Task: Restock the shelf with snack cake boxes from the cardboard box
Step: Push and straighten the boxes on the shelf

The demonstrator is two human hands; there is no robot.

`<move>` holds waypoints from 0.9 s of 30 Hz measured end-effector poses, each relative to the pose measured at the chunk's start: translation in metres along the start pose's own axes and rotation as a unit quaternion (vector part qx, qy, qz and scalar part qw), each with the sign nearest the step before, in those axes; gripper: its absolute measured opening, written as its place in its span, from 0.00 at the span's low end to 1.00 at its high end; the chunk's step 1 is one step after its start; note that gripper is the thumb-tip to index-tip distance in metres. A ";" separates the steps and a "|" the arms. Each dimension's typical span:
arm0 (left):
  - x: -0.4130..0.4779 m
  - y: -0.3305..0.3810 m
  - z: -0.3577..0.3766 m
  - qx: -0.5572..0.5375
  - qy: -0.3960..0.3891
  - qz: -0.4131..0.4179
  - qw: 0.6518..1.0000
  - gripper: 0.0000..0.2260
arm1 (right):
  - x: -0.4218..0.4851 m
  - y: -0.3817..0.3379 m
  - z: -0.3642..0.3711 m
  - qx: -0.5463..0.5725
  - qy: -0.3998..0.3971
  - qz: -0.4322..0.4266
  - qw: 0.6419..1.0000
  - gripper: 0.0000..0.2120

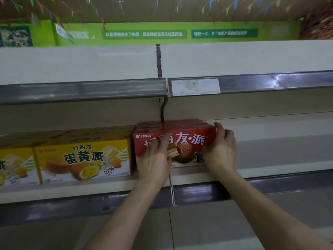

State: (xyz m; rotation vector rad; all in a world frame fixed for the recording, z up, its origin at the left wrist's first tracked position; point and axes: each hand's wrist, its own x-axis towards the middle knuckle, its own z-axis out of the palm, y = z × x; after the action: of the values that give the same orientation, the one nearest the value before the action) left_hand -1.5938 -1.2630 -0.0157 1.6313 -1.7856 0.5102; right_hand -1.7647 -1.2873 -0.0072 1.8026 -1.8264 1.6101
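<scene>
Obs: a row of red snack cake boxes (180, 141) is standing upright on the middle shelf (270, 170), front box facing out, at least three more edges showing behind it. The row is sitting just beside the yellow egg-yolk pie boxes (83, 159), touching or nearly touching them; cannot tell which. The cardboard box is not in view

Hands: the left hand (155, 163) is lying flat against the front face of the front red box, fingers straight and spread upward over the print, pressing rather than gripping. The right hand (222, 147) is cupping the right end of the row, fingers curling over the top right corner, thumb side hidden behind the hand

Handling judgement: these are looking like thin printed cartons, light, stiff along the edges but likely to dent if squeezed mid-panel. The gloss print is probably making the faces a little slippery, so a flat palm push seems to be suiting the front, while lifting would be better done by the short ends or corners, where the card is strongest. Contents are soft cakes, so crushing is the main risk

Shelf to the right of the row is showing bare board
</scene>
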 end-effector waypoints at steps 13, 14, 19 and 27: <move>-0.001 -0.002 0.005 -0.030 -0.053 0.019 0.998 0.18 | -0.006 -0.008 0.003 -0.101 -0.247 -0.124 0.956 0.09; -0.001 -0.002 0.004 -0.028 -0.054 0.023 0.998 0.17 | -0.007 -0.008 0.002 -0.091 -0.245 -0.122 0.958 0.09; 0.002 0.000 0.000 -0.051 -0.095 0.037 0.993 0.11 | -0.006 -0.009 0.005 -0.073 -0.257 -0.116 0.957 0.06; 0.003 0.001 -0.003 -0.055 -0.137 0.028 0.989 0.10 | -0.005 -0.005 -0.001 -0.086 -0.376 -0.103 0.917 0.11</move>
State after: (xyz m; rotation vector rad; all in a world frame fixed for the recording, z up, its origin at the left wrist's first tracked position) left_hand -1.5941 -1.2629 -0.0114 1.6405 -2.0250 0.2133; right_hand -1.7598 -1.2821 -0.0079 2.6357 -1.8323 0.6762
